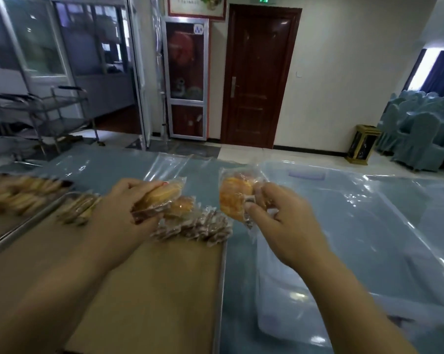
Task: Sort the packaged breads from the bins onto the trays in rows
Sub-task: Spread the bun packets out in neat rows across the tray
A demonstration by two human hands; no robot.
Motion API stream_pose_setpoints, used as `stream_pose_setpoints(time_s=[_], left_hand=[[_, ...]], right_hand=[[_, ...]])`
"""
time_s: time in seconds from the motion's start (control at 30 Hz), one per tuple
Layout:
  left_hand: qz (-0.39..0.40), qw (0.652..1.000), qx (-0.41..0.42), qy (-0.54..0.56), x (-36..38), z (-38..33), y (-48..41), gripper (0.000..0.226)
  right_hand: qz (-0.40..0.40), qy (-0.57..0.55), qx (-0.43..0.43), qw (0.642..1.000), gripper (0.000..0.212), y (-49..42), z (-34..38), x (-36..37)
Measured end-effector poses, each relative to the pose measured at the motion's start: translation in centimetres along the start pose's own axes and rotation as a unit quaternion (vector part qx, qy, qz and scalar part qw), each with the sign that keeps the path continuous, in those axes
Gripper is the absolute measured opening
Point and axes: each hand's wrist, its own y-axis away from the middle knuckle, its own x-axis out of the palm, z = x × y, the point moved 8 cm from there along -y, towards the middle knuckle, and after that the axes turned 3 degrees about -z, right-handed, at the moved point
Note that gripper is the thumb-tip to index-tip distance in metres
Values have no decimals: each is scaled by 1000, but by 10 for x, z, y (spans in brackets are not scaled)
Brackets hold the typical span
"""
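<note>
My left hand (pixel 125 213) grips a clear-wrapped golden bread (pixel 162 194) over the far end of a metal tray (pixel 219 290) lined with brown paper. A short row of packaged breads (pixel 200 226) lies along that far end, just under and right of the left hand. My right hand (pixel 279 221) holds a second packaged bread (pixel 232 200) upright in the air, right of the tray's edge. A second tray (pixel 16 226) at the left holds several more packaged breads (pixel 19 195), blurred.
A clear plastic bin (pixel 369 226) with plastic sheeting lies on the blue table at the right. A metal trolley (pixel 52 111) stands at the back left, a brown door (pixel 259 77) straight ahead, covered chairs (pixel 420 134) and a small waste bin (pixel 364 144) at the far right.
</note>
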Motion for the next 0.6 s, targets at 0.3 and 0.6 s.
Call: stream_pose_setpoints(time_s=[0.3, 0.6], left_hand=[[35, 995, -87, 31, -87, 155, 91, 47], [-4, 980, -189, 69, -135, 286, 152, 54]], right_hand=[[61, -26, 47, 997, 36, 47, 99, 164], [189, -52, 69, 978, 13, 66, 143, 308]])
